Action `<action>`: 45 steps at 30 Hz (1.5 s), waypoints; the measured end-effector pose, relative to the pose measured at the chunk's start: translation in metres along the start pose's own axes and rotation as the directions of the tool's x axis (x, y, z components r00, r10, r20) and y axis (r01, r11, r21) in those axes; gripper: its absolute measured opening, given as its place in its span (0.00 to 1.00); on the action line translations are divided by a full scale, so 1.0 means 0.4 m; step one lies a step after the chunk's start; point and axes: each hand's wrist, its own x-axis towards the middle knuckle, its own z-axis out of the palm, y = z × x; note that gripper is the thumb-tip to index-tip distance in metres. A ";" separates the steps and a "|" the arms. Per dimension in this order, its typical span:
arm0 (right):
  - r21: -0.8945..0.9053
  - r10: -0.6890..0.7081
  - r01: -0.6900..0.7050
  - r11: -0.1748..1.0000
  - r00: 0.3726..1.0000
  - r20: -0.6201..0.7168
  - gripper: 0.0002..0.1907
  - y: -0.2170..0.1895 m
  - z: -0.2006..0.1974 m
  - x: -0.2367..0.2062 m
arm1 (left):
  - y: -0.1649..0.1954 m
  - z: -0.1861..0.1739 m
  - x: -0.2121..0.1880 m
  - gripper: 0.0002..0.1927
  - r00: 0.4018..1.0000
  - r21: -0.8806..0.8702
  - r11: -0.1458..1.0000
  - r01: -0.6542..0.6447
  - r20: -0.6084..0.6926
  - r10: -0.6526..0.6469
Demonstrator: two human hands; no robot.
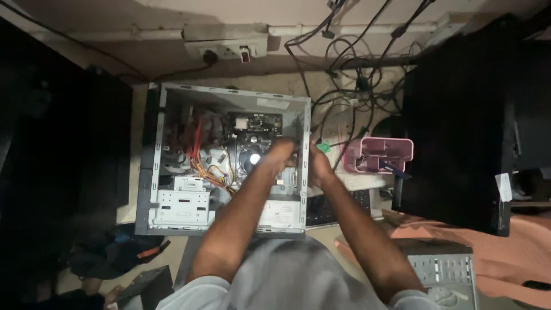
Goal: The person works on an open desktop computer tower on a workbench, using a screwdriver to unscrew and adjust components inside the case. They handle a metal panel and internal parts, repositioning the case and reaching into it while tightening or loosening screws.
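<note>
Open desktop computer case [229, 161] is lying on its side on the floor, side panel off, interior facing up. It is serving as the landmark here.

- Left hand [279, 154] is reaching into the case, sitting over the motherboard [252, 138] near the round CPU cooler fan [251, 159]. Fingers are looking curled, but motion blur is hiding whether they are gripping anything; cannot tell.
- Right hand [319, 167] is resting at the case's right-hand edge, fingers bent against the metal wall as if steadying it. Whether it is actually clamping the rim, cannot tell.
- Inside the case, left of the motherboard: a bundle of red, orange and yellow wires [201, 155] is trailing toward the drive cage [183, 204] at the near-left corner.
- Right of the case: a pink plastic tray [379, 154] is standing with small tools in it; a black keyboard [338, 206] is lying just near-right of the case.
- Beyond the case: a wall socket strip [229, 50] and a tangle of black cables [356, 80].

Progress, as judged: the case is already opened and the board, fan and wiring are looking seated. Work on the board area is looking mid-way; the panel is not yet back on.
</note>
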 end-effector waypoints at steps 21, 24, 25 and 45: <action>0.096 -0.117 0.126 0.987 0.989 -0.090 0.16 0.083 0.061 0.057 | -0.013 -0.084 0.015 0.17 0.964 0.242 0.934 -0.264 0.059 0.258; 0.020 -0.238 0.240 0.971 0.968 -0.077 0.19 0.127 0.064 0.042 | -0.025 -0.062 -0.004 0.20 0.982 0.046 0.983 -0.180 0.063 0.177; 0.002 -0.240 0.241 0.971 0.970 -0.045 0.19 0.145 0.060 0.033 | -0.029 -0.058 -0.009 0.21 0.986 0.021 0.987 -0.160 0.046 0.159; 0.021 0.028 -0.029 0.999 0.998 0.047 0.23 0.167 -0.010 -0.014 | -0.072 -0.056 -0.006 0.24 0.990 -0.011 0.993 -0.121 0.065 0.122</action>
